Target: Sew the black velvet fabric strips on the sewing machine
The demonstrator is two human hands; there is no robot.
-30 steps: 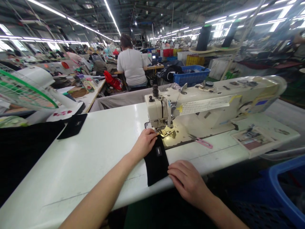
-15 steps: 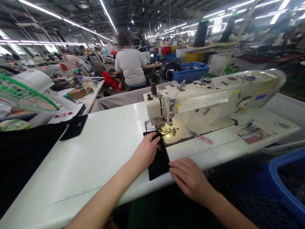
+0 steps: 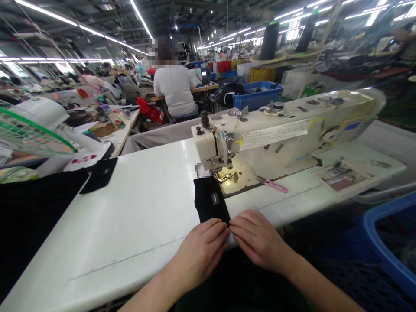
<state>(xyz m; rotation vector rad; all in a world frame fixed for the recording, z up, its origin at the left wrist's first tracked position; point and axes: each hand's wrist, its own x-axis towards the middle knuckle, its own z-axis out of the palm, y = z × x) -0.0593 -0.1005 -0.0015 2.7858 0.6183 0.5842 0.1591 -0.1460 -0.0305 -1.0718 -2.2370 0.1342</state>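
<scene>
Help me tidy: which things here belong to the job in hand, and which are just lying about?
Seemingly in the job:
black fabric piece, touched by left hand and right hand
sewing machine
perhaps the similar black piece at left

Apparently lying about:
pink-handled scissors
fan

The fabric piece (image 3: 208, 203) is black, its label (image 3: 215, 199) dark grey with pale lettering; the sewing machine (image 3: 286, 116) is cream (its paper strip (image 3: 274, 135) white, yellow-ended), the scissors (image 3: 276, 186) pink-handled
</scene>
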